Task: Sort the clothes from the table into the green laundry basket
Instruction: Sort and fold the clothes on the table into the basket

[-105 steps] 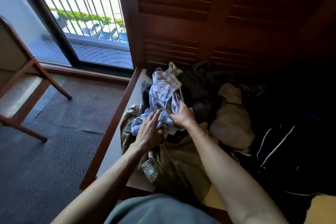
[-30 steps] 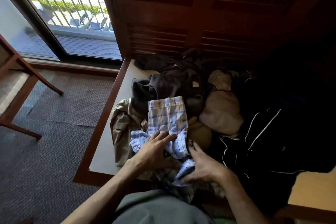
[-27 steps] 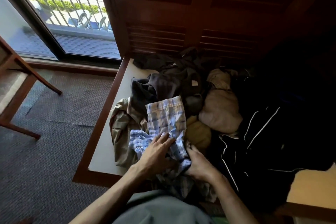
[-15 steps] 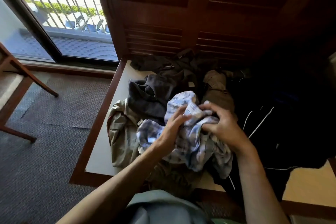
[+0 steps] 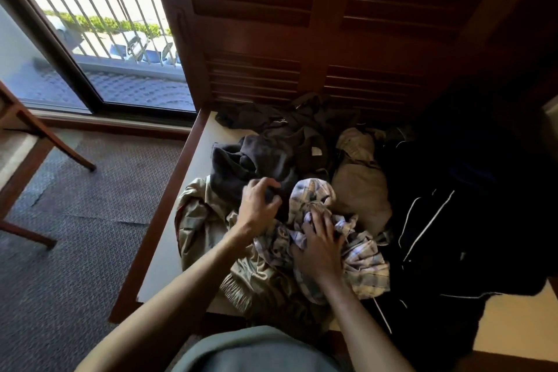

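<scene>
Left hand [image 5: 259, 202] moved onto dark garment [image 5: 256, 160], fingers curled (grip unclear), right hand [image 5: 318, 246] pressing plaid shirt [image 5: 359, 254] down

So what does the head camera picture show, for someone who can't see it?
A person's right hand presses on a crumpled blue plaid shirt while the left hand reaches into a dark grey garment, both in a clothes pile on a wooden-edged table. Behind are louvered wooden doors and a balcony window.
</scene>
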The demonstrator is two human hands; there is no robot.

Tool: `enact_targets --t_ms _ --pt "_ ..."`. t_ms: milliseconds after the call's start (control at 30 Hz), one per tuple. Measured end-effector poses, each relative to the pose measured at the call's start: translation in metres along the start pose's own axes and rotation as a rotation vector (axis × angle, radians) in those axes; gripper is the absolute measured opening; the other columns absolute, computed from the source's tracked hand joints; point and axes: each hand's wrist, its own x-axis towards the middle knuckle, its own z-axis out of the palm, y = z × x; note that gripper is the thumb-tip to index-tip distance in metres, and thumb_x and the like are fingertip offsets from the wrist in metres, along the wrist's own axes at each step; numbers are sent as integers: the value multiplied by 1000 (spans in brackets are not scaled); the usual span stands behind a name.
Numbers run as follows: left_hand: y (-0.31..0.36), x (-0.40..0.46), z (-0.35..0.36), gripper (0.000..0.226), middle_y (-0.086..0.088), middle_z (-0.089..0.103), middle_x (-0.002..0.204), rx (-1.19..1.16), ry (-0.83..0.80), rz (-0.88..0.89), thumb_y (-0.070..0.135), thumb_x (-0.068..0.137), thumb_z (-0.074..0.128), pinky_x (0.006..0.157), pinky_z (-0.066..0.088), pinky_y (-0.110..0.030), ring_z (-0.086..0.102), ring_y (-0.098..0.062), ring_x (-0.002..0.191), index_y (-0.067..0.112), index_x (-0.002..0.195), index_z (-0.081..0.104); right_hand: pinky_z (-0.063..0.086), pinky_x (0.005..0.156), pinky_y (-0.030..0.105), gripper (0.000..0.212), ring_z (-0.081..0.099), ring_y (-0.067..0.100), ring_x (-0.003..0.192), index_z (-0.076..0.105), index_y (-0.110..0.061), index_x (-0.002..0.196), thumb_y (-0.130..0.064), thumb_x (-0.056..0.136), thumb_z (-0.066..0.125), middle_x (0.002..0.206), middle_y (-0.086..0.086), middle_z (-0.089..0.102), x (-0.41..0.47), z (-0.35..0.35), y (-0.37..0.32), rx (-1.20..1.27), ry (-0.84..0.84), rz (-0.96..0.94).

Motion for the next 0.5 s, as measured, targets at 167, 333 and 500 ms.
enact_targets --t_ms 167,333,500 --pt "-1 47 -10 115 -15 -14 166 328 -164 -178 72 66 76 115 11 -67 -2 -52 149 51 154 5 18 116 64 85 -3 18 153 29 -45 148 -86 74 41 166 -13 7 8 -11 6 228 -34 13" --pt "-35 71 14 111 -15 1 165 568 -354 -82 68 67 77 106 36 -69 18 -57 144 54 152 7 18 121 56 97 -12 21 153 15 -48 155 -83 71 49 167 -12 -10 11 -7 16 167 -114 -11" --pt "-35 79 7 58 -11 65 129 379 -117 -19 44 77 79 94 53 -41 62 -34 117 30 131 63 21 116 63 83 -8 25 153 7 -50 155 -64 84 49 166 -11 -13 10 -7 12 69 -122 24"
